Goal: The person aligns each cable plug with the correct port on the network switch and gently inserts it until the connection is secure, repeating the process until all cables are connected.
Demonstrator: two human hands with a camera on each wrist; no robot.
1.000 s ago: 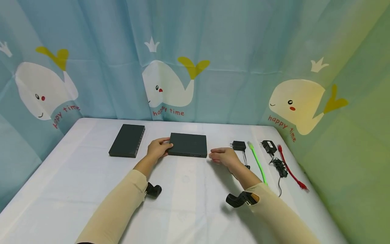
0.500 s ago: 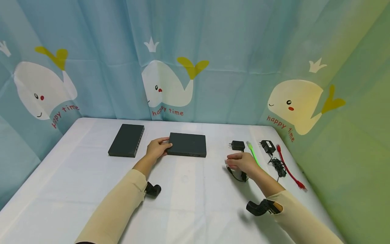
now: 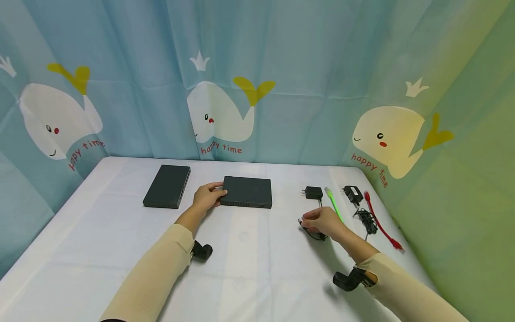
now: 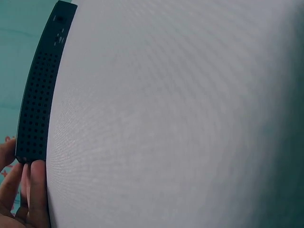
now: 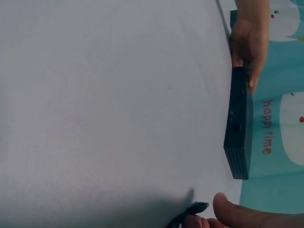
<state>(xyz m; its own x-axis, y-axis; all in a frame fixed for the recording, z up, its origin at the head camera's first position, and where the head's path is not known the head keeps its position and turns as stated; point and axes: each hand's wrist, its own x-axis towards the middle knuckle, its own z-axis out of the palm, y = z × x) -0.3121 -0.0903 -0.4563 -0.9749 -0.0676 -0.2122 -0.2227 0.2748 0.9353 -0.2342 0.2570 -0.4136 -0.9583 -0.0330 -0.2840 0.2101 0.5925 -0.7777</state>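
My left hand [image 3: 208, 196] grips the left short end of a black network switch [image 3: 247, 192], thumb on top. In the left wrist view, the switch [image 4: 40, 95] shows a vented side with a small round socket. My right hand [image 3: 323, 221] is at the plug [image 3: 300, 221] of a black power adapter's cable. In the right wrist view, its fingertips meet the cable beside the plug [image 5: 199, 207], while the thumb stands a little apart from it. Beyond that hand lies the black power adapter [image 3: 313, 192]; its cable is partly hidden by the hand.
A second black switch [image 3: 166, 186] with a row of ports lies at the left. On the right are a green network cable [image 3: 334, 203], another power adapter [image 3: 353, 193] with a bundled black cord [image 3: 368, 221], and a red network cable [image 3: 382, 222]. A curtain [image 3: 297, 129] hangs behind the table.
My right hand has moved right and toward me, away from the switch's right end to the adapter cable's plug, its fingers drawing closer together. The left hand stays on the switch.
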